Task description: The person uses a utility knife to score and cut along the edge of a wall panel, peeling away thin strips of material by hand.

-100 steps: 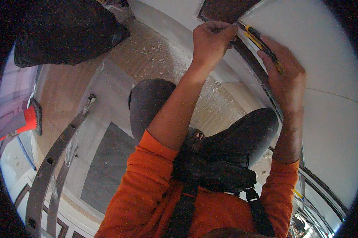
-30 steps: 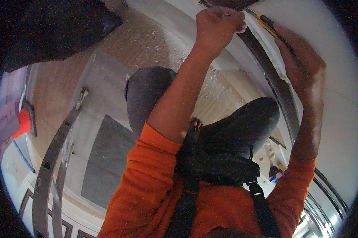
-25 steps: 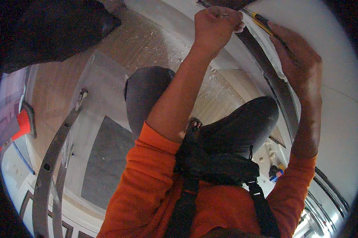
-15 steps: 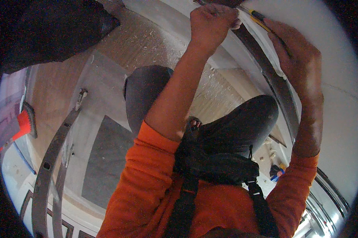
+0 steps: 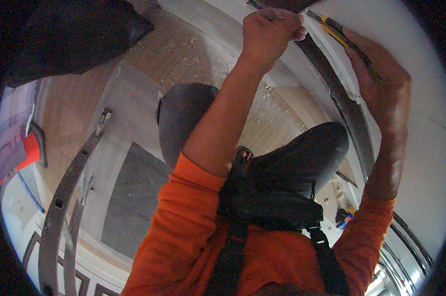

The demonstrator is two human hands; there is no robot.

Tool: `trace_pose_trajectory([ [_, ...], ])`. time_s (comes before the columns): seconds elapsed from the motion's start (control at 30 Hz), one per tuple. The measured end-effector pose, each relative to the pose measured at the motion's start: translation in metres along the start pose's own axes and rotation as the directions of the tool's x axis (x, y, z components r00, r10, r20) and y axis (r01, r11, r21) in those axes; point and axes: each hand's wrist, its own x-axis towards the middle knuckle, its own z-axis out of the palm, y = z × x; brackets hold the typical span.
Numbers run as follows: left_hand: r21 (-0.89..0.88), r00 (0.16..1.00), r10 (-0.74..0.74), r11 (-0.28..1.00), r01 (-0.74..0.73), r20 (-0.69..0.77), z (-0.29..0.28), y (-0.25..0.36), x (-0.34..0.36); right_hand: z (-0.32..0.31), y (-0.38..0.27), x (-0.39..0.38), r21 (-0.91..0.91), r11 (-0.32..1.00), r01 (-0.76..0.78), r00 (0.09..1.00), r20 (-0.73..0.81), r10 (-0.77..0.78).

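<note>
Head view, places taken from the dark strip (image 5: pixel 350 117). Left hand (image 5: pixel 269 40): at strip's upper end, fingers curled together; cannot tell whether they grip the pale ragged strip (image 5: pixel 350 88) that runs along the dark strip's right edge. Right hand (image 5: pixel 382 75): right of the dark strip, clamped round a yellow-and-black cutter knife (image 5: pixel 335 33), its front end pointing up-left toward the left hand. White panel (image 5: pixel 423 158) farther right. Floor (image 5: pixel 181 64) left of the strip, pale crumbs scattered. Black bag (image 5: pixel 79 39) well left.
</note>
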Motion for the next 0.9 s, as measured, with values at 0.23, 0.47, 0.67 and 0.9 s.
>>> trace_pose_trajectory([
  [0.23,-0.054,0.999,0.034,0.998,-0.032,0.036,-0.005,0.002,0.001,0.01,-0.007,0.005,0.047,0.998,0.033,0.998,-0.059,-0.03],
  [0.47,-0.048,0.999,0.025,0.999,-0.024,0.022,-0.003,0.006,0.0,0.01,-0.007,0.006,0.002,0.998,0.068,0.996,-0.062,-0.068],
  [0.67,0.015,1.0,0.016,1.0,-0.016,-0.006,-0.002,0.007,-0.001,0.014,-0.009,0.006,0.015,0.999,0.052,0.996,-0.076,-0.051],
  [0.9,0.057,0.989,0.146,0.988,-0.147,0.02,-0.002,-0.001,-0.002,0.017,-0.004,0.004,0.003,0.998,0.064,0.993,-0.097,-0.063],
])
